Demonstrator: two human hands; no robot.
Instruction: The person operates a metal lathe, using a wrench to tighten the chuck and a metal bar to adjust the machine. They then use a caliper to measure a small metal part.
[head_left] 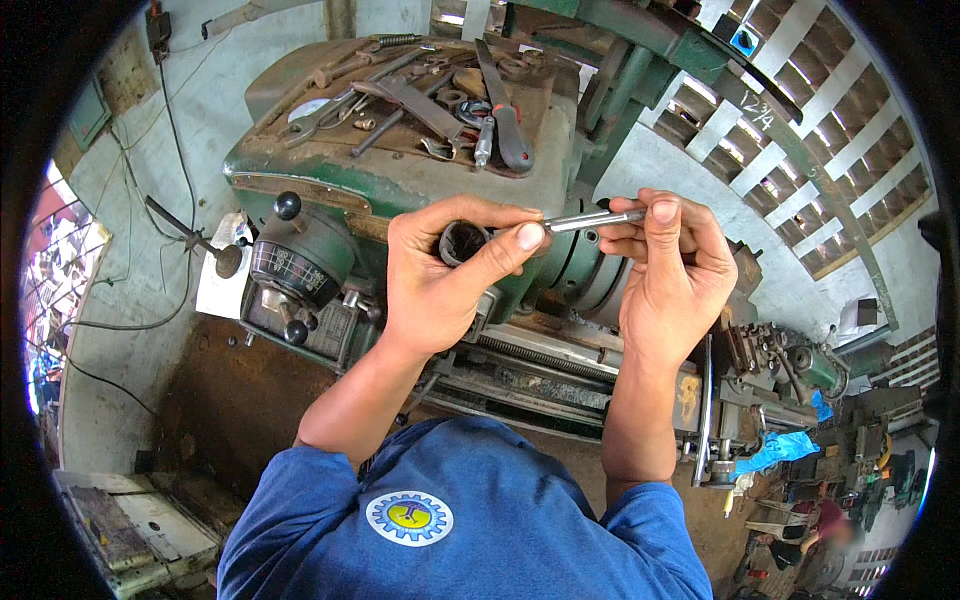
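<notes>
While the left hand (pixel 440 275) at mid-frame closes around a dark hollow sleeve (pixel 462 240), bore turned up for view, the right hand (pixel 672 270) pinches a slim steel rod (pixel 592 220) toward it, above the green lathe (pixel 400 170).

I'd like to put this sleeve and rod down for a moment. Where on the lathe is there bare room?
The headstock top is crowded: wrenches, a red-handled tool and small parts fill its tray, leaving only a bare green strip along the front edge. The bed ways below the left hand and right hand look barer.
</notes>
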